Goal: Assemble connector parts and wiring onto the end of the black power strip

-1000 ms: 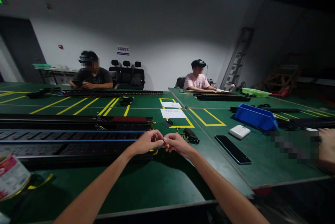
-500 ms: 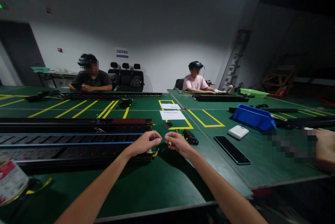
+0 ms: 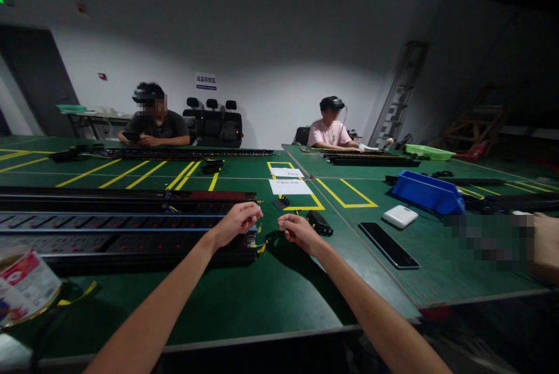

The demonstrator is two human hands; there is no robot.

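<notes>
My left hand (image 3: 238,223) is closed, its fingertips curled together above the right end of a long black strip with red dots (image 3: 174,244). Yellow and green wires (image 3: 261,247) stick out from that end, just below the hand. Across a small gap, my right hand (image 3: 301,232) hovers over the green table with thumb and fingertips pinched. Whatever either hand may hold is too small or hidden to make out. A black box-shaped part (image 3: 320,223) lies just beyond the right hand, and a small black piece (image 3: 282,203) rests near the white paper labels (image 3: 290,187).
A dark phone (image 3: 388,245), a white square case (image 3: 399,217) and a blue bin (image 3: 428,193) are on the right. At lower left stands a tub with a red-and-white label (image 3: 28,286). Two people sit across the table; another person's hand (image 3: 545,243) shows at far right.
My hands have drawn slightly apart. The left one has risen a little and its fingers have curled in more. The view has shifted slightly.
</notes>
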